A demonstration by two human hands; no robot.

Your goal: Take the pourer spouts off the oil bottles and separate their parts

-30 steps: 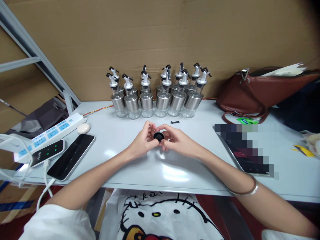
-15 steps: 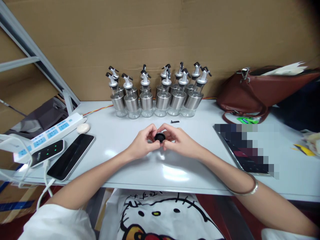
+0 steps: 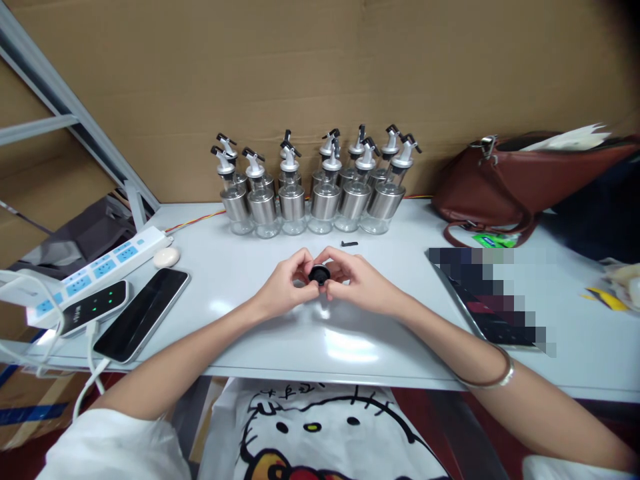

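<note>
Small round black plastic cap (image 3: 319, 273) sits pinched between left hand (image 3: 286, 287) and right hand (image 3: 356, 283), fingertips meeting just above the white tabletop (image 3: 320, 333), steadying it close for fine work.

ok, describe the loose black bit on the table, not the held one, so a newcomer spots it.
Start at the cluster of steel-sleeved bottles at the back of the white table. Just in front of its right-hand bottles lies a small black stick. It lies flat and alone, unlike the round black cap pinched between the left hand and right hand.
</note>
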